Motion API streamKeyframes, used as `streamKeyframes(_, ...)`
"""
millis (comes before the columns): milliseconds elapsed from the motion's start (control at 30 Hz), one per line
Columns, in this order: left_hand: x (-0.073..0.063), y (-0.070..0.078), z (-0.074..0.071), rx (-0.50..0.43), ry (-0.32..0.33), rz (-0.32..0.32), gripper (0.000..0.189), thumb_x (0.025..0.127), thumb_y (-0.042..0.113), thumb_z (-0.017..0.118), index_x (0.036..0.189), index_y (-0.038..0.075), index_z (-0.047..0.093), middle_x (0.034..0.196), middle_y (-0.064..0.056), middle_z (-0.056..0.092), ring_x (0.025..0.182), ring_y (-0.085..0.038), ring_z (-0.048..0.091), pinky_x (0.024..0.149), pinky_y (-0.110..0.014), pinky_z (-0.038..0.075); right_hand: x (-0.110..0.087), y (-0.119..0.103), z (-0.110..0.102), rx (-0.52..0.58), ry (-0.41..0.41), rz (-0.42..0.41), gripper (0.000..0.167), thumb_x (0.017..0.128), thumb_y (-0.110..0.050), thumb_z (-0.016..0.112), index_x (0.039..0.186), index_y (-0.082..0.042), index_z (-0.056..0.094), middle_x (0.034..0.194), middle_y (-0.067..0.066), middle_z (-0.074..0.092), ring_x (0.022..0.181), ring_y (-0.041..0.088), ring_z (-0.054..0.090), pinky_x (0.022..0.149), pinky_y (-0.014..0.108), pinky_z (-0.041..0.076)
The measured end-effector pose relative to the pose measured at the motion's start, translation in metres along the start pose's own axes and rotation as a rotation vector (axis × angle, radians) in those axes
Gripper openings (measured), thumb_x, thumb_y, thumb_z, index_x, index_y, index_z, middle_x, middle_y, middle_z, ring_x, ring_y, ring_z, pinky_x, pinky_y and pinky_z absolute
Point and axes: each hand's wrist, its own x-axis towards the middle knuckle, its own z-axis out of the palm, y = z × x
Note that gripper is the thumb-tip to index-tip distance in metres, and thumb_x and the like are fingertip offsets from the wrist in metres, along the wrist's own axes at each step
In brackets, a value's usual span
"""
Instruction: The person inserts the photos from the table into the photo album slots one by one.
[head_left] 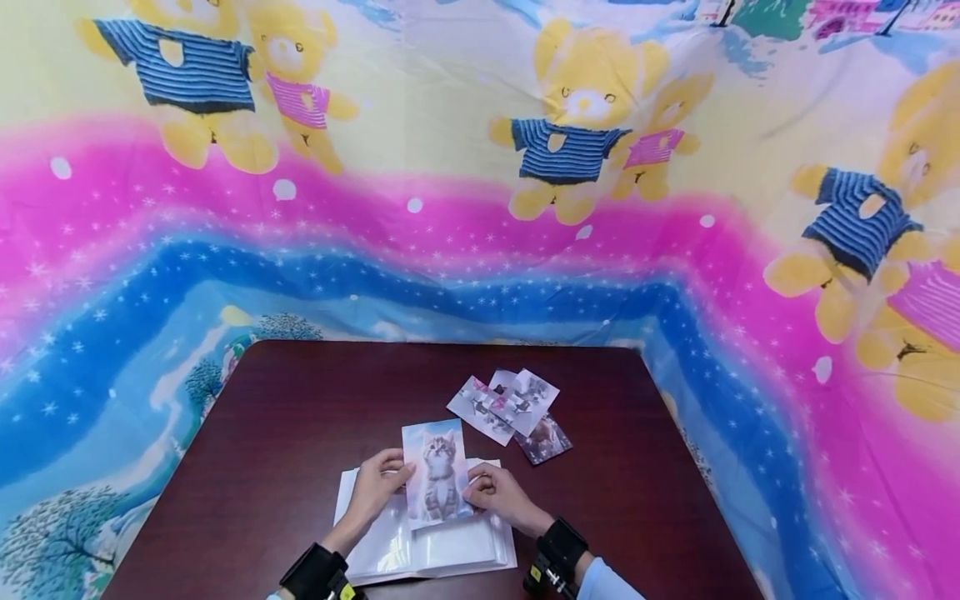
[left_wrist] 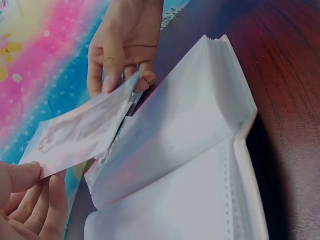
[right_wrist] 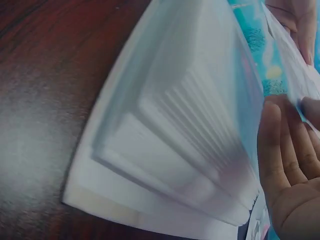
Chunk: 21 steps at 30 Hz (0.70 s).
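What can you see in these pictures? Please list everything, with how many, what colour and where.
kitten picture: 1, grey-brown kitten on pale blue and pink, held above the album
album: 1, white, open on the table
loose pictures: at least 4, mostly pale, one dark, overlapping on the table beyond the album, to its right
table: 1, dark reddish brown, under the album
printed cloth: number of pieces unclear, multicoloured with yellow bears, around the table
wrist bands: 2, black, one per wrist
sleeves: 2, light blue, behind the bands
left hand: 1, bare, pinching the kitten picture's left edge
right hand: 1, bare, pinching its right edge
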Motion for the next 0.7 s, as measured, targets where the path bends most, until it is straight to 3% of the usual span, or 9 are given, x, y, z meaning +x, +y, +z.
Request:
streamKeyframes(133, 0.0, 0.002, 0.002, 0.013, -0.038, 0.02, 0.029, 0.088, -0.003, 0.071, 0.113, -0.015, 0.061, 0.088, -0.019, 0.068, 0.073, -0.03, 0.07, 0.06, -0.036, 0.059, 0.006, -0.005, -0.003, 0.048, 0.052, 0.021, 0.037, 0.095, -0.003, 0.063, 0.124, 0.015, 0.048, 0.092, 0.013, 0.068, 0.073, 0.01, 0.064, 0.069, 0.033, 0.057)
streamKeyframes(300, 0.0, -0.001, 0.009, 0.033, -0.073, 0.074, 0.03, 0.088, -0.001, 0.071, 0.113, -0.014, 0.061, 0.088, -0.02, 0.068, 0.07, -0.027, 0.07, 0.059, -0.035, 0.059, 0.018, -0.009, -0.011, 0.041, 0.108, 0.013, 0.026, 0.096, -0.004, 0.063, 0.112, 0.014, 0.054, 0.089, 0.006, 0.068, 0.074, 0.011, 0.065, 0.067, 0.032, 0.057)
streamKeyframes(400, -0.002, -0.008, 0.012, 0.127, -0.067, 0.139, 0.029, 0.09, 0.005, 0.07, 0.115, -0.008, 0.062, 0.087, -0.017, 0.07, 0.067, -0.022, 0.07, 0.057, -0.031, 0.057, 0.024, -0.011, -0.02, 0.023, 0.119, -0.003, 0.021, 0.096, -0.002, 0.062, 0.107, 0.014, 0.054, 0.087, 0.005, 0.067, 0.074, 0.01, 0.064, 0.066, 0.03, 0.056)
streamKeyframes(567, -0.012, -0.026, 0.015, 0.448, -0.051, 0.332, 0.025, 0.091, 0.005, 0.068, 0.115, -0.002, 0.064, 0.086, -0.006, 0.071, 0.067, -0.013, 0.068, 0.059, -0.026, 0.055, 0.035, -0.02, -0.041, -0.021, 0.182, -0.079, 0.018, 0.096, 0.001, 0.059, 0.104, 0.015, 0.051, 0.086, 0.009, 0.065, 0.073, 0.008, 0.06, 0.066, 0.029, 0.056)
streamKeyframes(700, -0.017, -0.04, 0.018, 0.727, -0.037, 0.566, 0.027, 0.082, 0.002, 0.075, 0.108, 0.001, 0.068, 0.091, -0.002, 0.066, 0.077, -0.013, 0.063, 0.066, -0.028, 0.051, 0.042, -0.029, -0.057, -0.055, 0.267, -0.085, 0.018, 0.096, 0.001, 0.06, 0.104, 0.015, 0.052, 0.087, 0.013, 0.065, 0.074, 0.009, 0.059, 0.07, 0.037, 0.057)
